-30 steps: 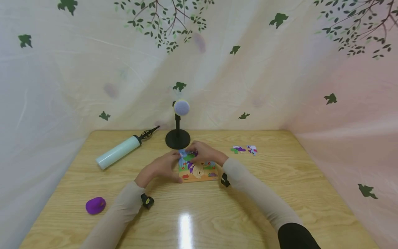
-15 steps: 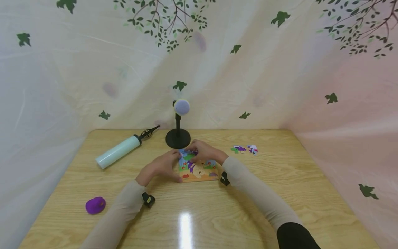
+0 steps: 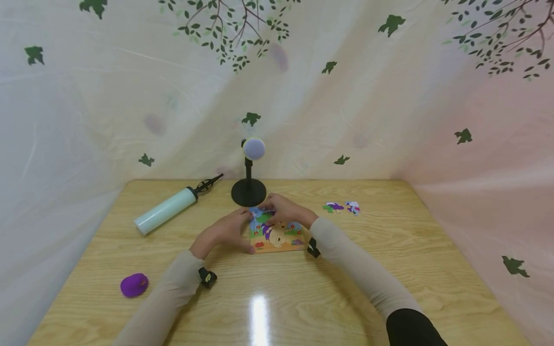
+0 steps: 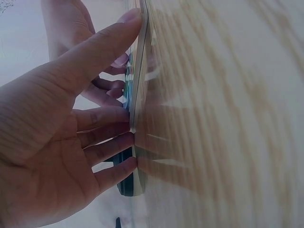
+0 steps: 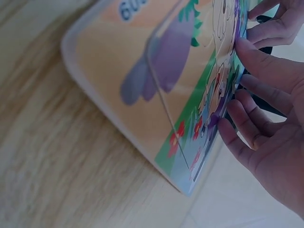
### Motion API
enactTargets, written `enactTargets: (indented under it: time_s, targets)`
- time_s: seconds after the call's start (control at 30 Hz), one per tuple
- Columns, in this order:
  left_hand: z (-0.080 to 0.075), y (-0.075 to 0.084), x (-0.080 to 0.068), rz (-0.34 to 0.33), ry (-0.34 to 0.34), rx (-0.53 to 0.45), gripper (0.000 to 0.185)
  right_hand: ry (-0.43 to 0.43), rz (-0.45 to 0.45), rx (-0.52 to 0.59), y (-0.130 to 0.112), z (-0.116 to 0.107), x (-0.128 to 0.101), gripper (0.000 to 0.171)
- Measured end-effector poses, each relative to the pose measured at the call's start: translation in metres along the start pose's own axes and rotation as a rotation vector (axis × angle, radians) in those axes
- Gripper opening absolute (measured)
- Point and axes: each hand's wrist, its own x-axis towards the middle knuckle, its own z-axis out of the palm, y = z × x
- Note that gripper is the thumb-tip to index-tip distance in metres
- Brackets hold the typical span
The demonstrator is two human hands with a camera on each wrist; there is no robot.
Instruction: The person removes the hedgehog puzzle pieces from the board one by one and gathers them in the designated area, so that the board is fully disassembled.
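A colourful picture puzzle board lies flat on the wooden table, in front of me. My left hand rests against its left edge; in the left wrist view the thumb and fingers touch the board's thin rim. My right hand lies over the board's far left part, fingertips pressing on a blue piece. In the right wrist view those fingertips bear on the far edge of the board. Two loose puzzle pieces lie to the right.
A black stand with a round grey head is just behind the board. A pale green hand pump lies at the back left, and a purple lump at the front left. Leaf-printed sheeting walls the table on three sides.
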Motion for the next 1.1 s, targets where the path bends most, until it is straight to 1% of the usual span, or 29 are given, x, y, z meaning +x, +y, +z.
enactTargets:
  time_s: [0.2, 0.43, 0.8, 0.97, 1.1]
  targets:
    - [0.0006, 0.0005, -0.0010, 0.005, 0.015, -0.010, 0.104, -0.009, -0.005, -0.021, -0.0027, -0.0016, 0.0000, 0.053]
    - [0.0022, -0.0003, -0.0022, -0.018, 0.006, -0.029, 0.105, -0.016, -0.011, -0.012, -0.0018, 0.0002, 0.0008, 0.052]
    - [0.0010, -0.0005, -0.0035, -0.025, 0.001, -0.037, 0.107, 0.047, 0.028, 0.038, -0.0042, 0.0028, -0.0010, 0.049]
    - [0.0004, -0.0013, -0.0025, -0.007, 0.012, -0.015, 0.105, 0.060, 0.016, 0.028, -0.0058, 0.0021, -0.0013, 0.049]
    - [0.0001, -0.0009, -0.0026, -0.006, 0.008, -0.017, 0.105, 0.055, 0.001, 0.000, -0.0053, 0.0014, -0.0011, 0.048]
